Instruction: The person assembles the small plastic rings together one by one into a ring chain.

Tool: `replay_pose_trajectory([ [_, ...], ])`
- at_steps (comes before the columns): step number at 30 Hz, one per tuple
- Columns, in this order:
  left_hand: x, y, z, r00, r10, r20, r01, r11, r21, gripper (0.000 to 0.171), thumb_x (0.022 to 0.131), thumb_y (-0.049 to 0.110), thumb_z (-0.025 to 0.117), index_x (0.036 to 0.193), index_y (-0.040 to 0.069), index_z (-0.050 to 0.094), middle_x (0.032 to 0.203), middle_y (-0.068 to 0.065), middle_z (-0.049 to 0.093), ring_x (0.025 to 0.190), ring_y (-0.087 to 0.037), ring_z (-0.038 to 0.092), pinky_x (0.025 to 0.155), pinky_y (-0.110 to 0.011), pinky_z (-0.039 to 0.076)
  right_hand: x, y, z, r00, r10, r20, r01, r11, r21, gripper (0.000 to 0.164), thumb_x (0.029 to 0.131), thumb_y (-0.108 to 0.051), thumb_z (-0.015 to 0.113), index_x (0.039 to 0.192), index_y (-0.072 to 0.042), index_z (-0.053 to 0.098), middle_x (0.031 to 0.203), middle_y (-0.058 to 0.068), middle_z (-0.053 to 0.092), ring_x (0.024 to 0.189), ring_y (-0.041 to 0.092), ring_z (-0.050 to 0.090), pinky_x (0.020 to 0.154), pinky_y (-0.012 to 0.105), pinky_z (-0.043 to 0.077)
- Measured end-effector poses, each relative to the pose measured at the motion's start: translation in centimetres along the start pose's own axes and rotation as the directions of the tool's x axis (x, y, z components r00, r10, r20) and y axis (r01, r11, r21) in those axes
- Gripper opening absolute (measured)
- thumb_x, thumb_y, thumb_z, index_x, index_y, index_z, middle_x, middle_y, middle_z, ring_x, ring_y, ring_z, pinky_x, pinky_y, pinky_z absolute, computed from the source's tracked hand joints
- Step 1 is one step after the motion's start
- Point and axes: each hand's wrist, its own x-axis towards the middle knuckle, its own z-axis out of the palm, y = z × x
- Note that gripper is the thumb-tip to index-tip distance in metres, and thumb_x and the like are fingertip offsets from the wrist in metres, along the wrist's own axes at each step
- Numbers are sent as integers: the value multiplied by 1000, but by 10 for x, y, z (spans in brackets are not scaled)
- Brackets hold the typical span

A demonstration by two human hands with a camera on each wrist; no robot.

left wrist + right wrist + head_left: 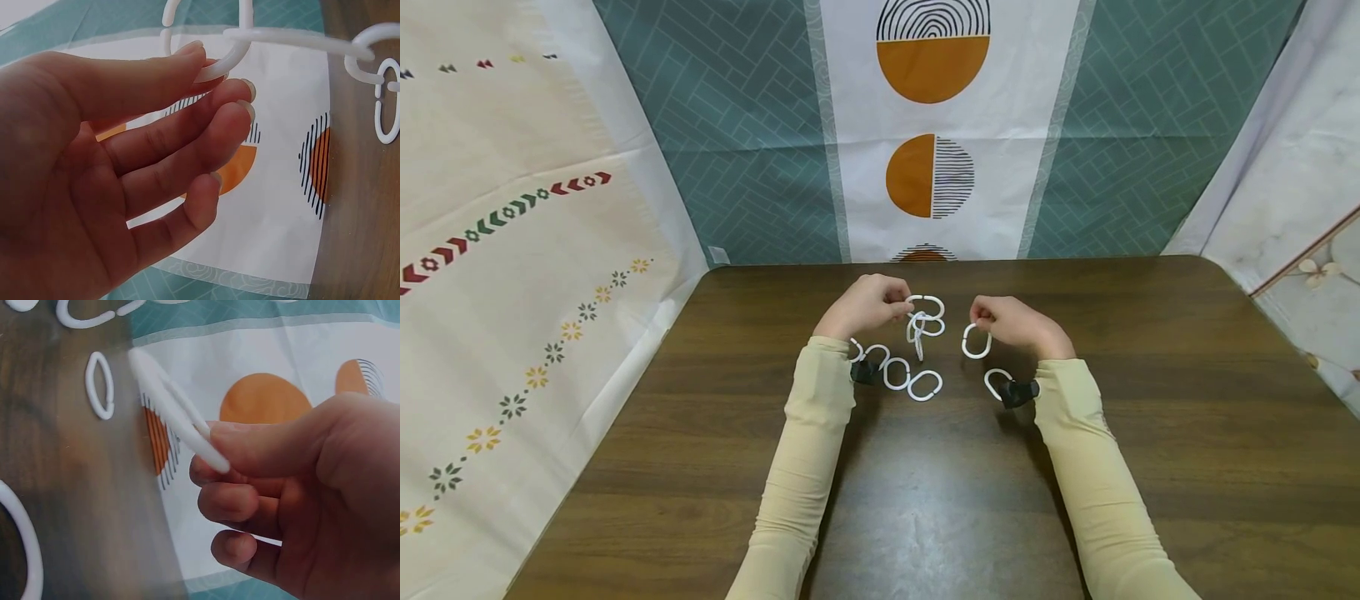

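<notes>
My left hand (867, 303) pinches a white plastic chain link (245, 25) between thumb and index finger, with its other fingers loosely bent below. Joined to that link are a few more white links (919, 340), hanging down in a short chain just right of the hand. My right hand (1017, 322) holds a single white link (178, 419) by its edge between thumb and fingers. In the head view this link hangs tilted below the fingertips, apart from the chain. The two hands face each other across a small gap over the far part of the table.
Several loose white links lie on the brown wooden table (700, 467) in front of the left hand, one of them a rightmost link (925, 372). Another link (986, 383) lies beside the black right wrist camera (1019, 393). Patterned cloth (745, 167) hangs behind the table.
</notes>
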Motion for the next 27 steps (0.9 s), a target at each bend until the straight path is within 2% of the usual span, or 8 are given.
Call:
replay_pose_trajectory([
  [6, -1, 0, -2, 1000, 4, 0, -4, 1000, 5, 12, 94, 18, 64, 92, 8, 69, 73, -2, 65, 68, -14, 56, 64, -25, 43, -1, -6, -8, 999, -20, -50, 19, 1000, -18, 8, 96, -4, 52, 97, -3, 59, 88, 13, 63, 79, 21, 53, 75, 34, 42],
  [11, -2, -1, -2, 1000, 2, 10, -3, 1000, 5, 14, 94, 19, 64, 94, 6, 70, 73, -1, 64, 69, -13, 55, 64, -25, 43, -3, -13, -12, 988, -64, -143, 61, 998, -23, 7, 95, -4, 54, 97, -3, 61, 87, 14, 66, 77, 21, 55, 74, 34, 43],
  [19, -1, -1, -2, 1000, 13, -8, -13, 1000, 0, 12, 93, 19, 65, 89, 9, 69, 71, 0, 63, 67, -12, 54, 63, -24, 43, -4, -28, -21, 948, -120, -294, 129, 992, 10, 8, 94, -10, 61, 102, -5, 61, 86, 9, 65, 78, 20, 57, 73, 34, 47],
  [27, -2, 4, 2, 999, 37, -29, -36, 999, 39, 10, 91, 20, 67, 87, 11, 69, 74, -3, 65, 67, -12, 52, 65, -24, 42, -10, -43, -21, 902, -175, -393, 216, 974, 62, 11, 95, -11, 60, 105, -6, 61, 86, 9, 67, 73, 16, 53, 68, 23, 41],
])
